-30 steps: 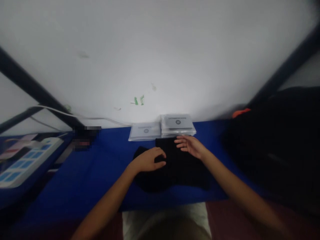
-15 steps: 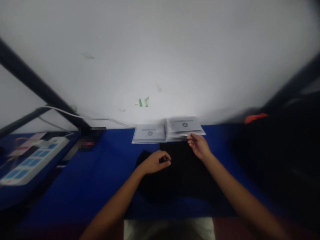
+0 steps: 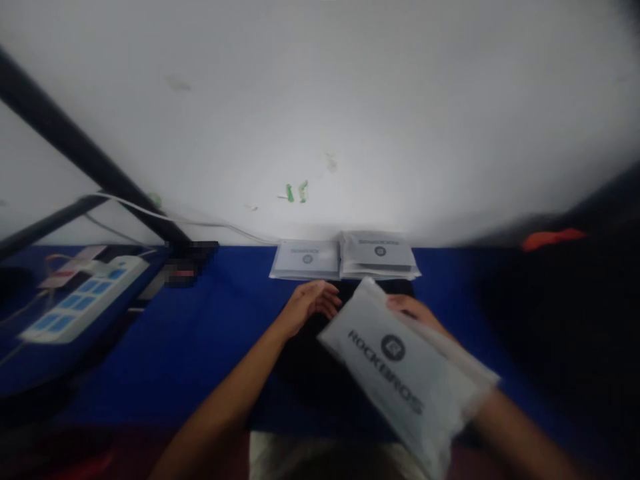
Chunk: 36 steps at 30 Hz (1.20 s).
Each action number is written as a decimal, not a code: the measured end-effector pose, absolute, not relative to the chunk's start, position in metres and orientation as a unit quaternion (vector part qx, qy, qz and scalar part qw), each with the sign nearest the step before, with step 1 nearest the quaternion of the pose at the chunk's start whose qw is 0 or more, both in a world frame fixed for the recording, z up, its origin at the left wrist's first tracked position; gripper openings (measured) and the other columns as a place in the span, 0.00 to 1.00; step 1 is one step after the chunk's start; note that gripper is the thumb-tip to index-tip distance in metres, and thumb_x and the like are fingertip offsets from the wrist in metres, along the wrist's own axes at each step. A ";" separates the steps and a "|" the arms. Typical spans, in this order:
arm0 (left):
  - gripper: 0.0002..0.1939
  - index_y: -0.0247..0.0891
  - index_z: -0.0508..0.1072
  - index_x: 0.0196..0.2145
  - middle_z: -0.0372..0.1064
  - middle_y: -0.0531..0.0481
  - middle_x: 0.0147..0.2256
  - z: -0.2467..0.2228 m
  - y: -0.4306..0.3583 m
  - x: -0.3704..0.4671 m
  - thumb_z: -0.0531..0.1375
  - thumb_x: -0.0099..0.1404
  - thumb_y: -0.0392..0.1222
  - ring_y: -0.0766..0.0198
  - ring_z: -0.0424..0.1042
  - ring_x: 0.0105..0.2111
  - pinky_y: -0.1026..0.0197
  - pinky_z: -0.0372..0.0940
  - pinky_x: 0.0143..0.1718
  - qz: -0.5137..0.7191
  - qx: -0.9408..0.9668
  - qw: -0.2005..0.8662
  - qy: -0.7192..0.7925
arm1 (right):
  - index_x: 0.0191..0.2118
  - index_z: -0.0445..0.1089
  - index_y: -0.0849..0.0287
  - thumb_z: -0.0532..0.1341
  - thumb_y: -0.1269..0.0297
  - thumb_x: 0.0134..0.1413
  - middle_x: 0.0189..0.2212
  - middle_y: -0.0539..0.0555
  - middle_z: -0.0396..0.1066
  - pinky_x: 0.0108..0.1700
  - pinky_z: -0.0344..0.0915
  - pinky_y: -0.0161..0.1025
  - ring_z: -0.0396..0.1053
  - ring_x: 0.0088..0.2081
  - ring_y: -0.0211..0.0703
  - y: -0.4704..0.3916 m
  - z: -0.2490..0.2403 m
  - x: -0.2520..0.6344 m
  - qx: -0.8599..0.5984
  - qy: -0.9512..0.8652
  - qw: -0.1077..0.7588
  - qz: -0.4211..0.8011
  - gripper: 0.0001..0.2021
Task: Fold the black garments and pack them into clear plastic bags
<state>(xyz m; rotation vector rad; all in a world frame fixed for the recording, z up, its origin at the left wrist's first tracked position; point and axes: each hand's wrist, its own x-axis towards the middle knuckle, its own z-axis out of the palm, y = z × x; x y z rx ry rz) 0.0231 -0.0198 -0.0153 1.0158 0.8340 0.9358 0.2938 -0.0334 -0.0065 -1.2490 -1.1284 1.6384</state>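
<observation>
My right hand grips a frosted plastic bag printed ROCKBROS, held tilted above the table; the bag hides part of the hand and forearm. To its left, my left hand has its fingers loosely bent and apart, with nothing seen in it. Under both hands lies a black cloth-like item, partly covered by the bag. Just beyond, against the wall, sit a stack of similar printed bags on the right and another printed bag on the left.
A white power strip with blue sockets lies at the left, beside dark metal bars. A white cable runs along the wall. The table has a blue cover. Dark material with an orange piece stands at the right.
My right hand has drawn a printed bag off the right stack, toward me and over the black item. My left hand has moved slightly forward and its fingers have loosened.
</observation>
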 end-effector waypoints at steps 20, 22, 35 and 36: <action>0.21 0.33 0.70 0.28 0.62 0.54 0.23 0.000 -0.035 0.026 0.58 0.64 0.56 0.71 0.59 0.23 0.68 0.54 0.24 0.309 0.635 0.570 0.420 | 0.25 0.65 0.60 0.61 0.47 0.57 0.21 0.45 0.60 0.25 0.57 0.30 0.59 0.22 0.32 -0.045 0.001 0.251 -0.402 -0.580 0.255 0.661 0.20; 0.20 0.34 0.70 0.28 0.62 0.55 0.23 0.002 -0.025 0.012 0.60 0.63 0.56 0.71 0.59 0.22 0.69 0.55 0.23 0.345 0.606 0.562 0.446 | 0.24 0.65 0.60 0.61 0.49 0.57 0.20 0.45 0.61 0.26 0.57 0.29 0.59 0.23 0.31 -0.043 0.006 0.260 -0.385 -0.615 0.239 0.646 0.20; 0.22 0.34 0.70 0.29 0.63 0.56 0.21 -0.011 -0.007 -0.014 0.63 0.59 0.59 0.71 0.59 0.19 0.69 0.53 0.20 0.359 0.546 0.592 0.472 | 0.40 0.69 0.58 0.64 0.53 0.56 0.26 0.47 0.71 0.26 0.65 0.29 0.69 0.24 0.34 -0.034 0.008 0.279 -0.374 -0.580 0.257 0.676 0.13; 0.22 0.34 0.70 0.29 0.63 0.56 0.21 -0.012 -0.010 -0.009 0.62 0.60 0.59 0.72 0.59 0.19 0.69 0.52 0.20 0.353 0.556 0.589 0.468 | 0.42 0.70 0.58 0.64 0.54 0.56 0.28 0.48 0.72 0.27 0.65 0.30 0.69 0.25 0.34 -0.035 0.008 0.277 -0.364 -0.588 0.256 0.675 0.13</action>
